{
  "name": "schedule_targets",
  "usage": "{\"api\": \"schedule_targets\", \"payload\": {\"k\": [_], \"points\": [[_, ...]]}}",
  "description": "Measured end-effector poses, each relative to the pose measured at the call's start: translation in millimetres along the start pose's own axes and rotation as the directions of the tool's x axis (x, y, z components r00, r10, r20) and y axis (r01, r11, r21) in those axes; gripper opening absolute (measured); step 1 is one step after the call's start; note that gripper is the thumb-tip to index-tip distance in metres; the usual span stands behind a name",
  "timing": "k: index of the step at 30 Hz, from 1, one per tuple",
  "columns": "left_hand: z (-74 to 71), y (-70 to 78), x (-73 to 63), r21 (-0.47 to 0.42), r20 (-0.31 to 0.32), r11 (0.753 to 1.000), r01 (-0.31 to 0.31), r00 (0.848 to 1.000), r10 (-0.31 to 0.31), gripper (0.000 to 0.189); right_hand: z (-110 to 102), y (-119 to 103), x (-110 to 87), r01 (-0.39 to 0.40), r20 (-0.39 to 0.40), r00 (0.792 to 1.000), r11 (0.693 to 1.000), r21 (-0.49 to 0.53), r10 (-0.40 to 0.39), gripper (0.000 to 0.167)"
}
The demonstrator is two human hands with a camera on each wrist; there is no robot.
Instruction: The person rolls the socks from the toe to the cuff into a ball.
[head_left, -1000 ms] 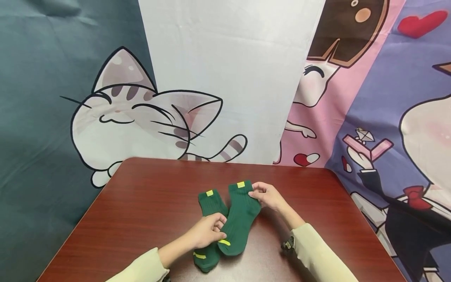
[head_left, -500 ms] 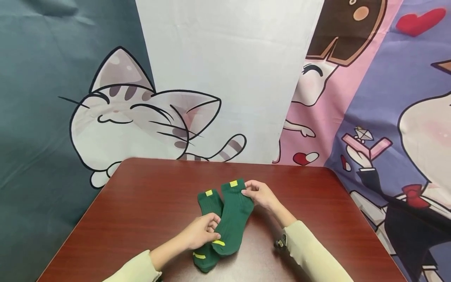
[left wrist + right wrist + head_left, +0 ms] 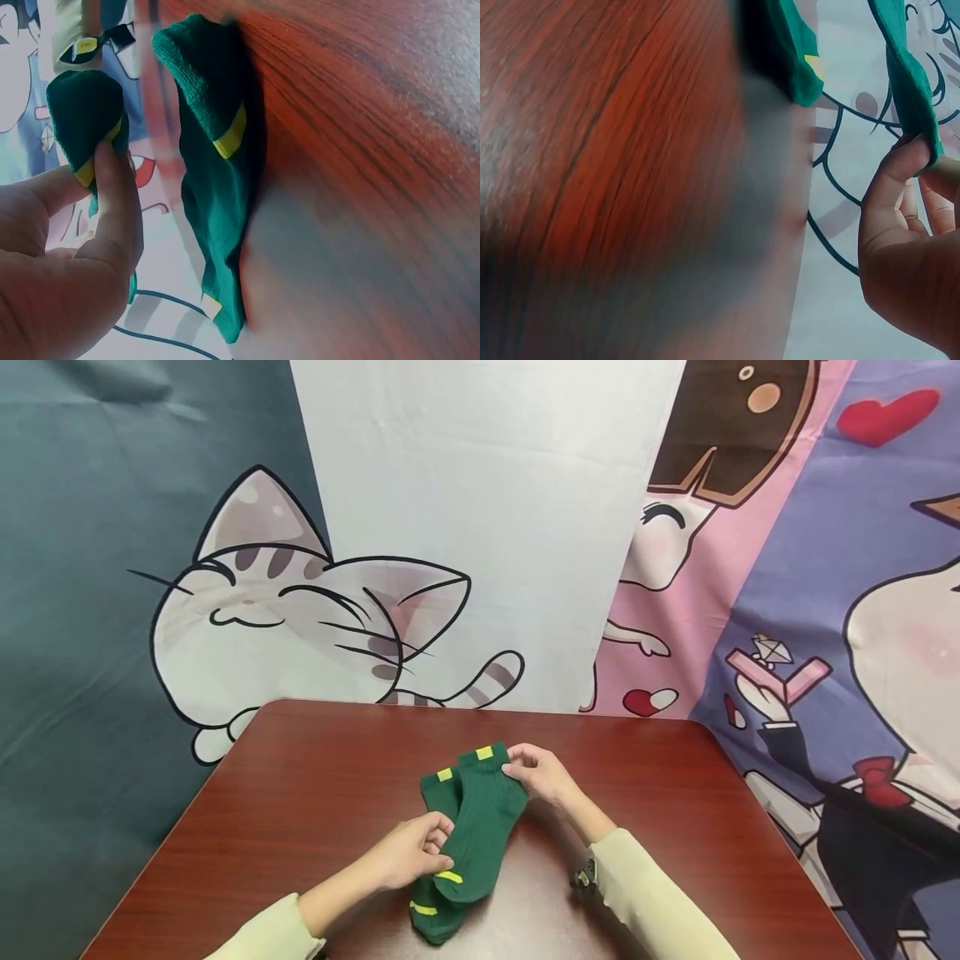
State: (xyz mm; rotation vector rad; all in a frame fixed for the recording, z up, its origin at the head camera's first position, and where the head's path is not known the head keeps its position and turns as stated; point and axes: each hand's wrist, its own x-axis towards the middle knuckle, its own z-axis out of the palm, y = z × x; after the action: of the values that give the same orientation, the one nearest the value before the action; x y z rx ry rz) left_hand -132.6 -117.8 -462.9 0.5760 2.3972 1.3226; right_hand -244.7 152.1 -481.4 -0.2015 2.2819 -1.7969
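Two green ankle socks with yellow marks are at the middle front. One sock [image 3: 486,831] is held up off the tabletop, its cuff pointing to the far side. My left hand [image 3: 411,853] pinches its toe end by the yellow stripe, thumb against the fabric. At the cuff's right edge, my right hand [image 3: 546,777] pinches the knit between thumb and fingers. The other sock [image 3: 214,172] lies flat on the table, and in the head view the held one partly covers it. In the right wrist view the held sock [image 3: 911,82] hangs stretched from the fingertips.
The reddish-brown wooden table [image 3: 315,777] has rounded far corners. Behind it hangs a printed cloth backdrop [image 3: 487,527] with a cartoon cat and figures. A dark wrist device [image 3: 583,878] sits at the right sleeve's cuff.
Both hands have carried the held sock leftward, so it now overlaps more of the sock lying on the table. That lower sock has stayed in place.
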Motion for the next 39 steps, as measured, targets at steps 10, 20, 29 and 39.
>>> {"api": "schedule_targets", "payload": {"k": [10, 20, 29, 39], "points": [[-4.9, -6.5, -6.5, -0.007, 0.018, 1.0, 0.03, 0.999, -0.03, 0.039, 14.4, -2.7, 7.0, -0.002, 0.026, 1.0, 1.0, -0.028, 0.003, 0.016], [-8.0, -17.8, -14.8, 0.014, 0.01, 1.0, 0.013, 1.0, -0.013, 0.038, 27.5, -0.2, 9.9, -0.013, 0.079, 0.997, 0.999, -0.043, 0.016, 0.017], [-6.1, -24.6, -15.8, 0.033, 0.016, 0.999, 0.01, 1.0, -0.011, 0.037, 37.2, 2.6, 13.7, -0.016, 0.075, 0.997, 0.999, -0.044, 0.019, 0.019], [-3.6, -28.6, -17.8, 0.046, 0.013, 0.999, 0.023, 1.0, -0.024, 0.036, 45.4, 4.8, 19.4, -0.039, 0.069, 0.997, 0.997, -0.074, 0.044, 0.014]]}}
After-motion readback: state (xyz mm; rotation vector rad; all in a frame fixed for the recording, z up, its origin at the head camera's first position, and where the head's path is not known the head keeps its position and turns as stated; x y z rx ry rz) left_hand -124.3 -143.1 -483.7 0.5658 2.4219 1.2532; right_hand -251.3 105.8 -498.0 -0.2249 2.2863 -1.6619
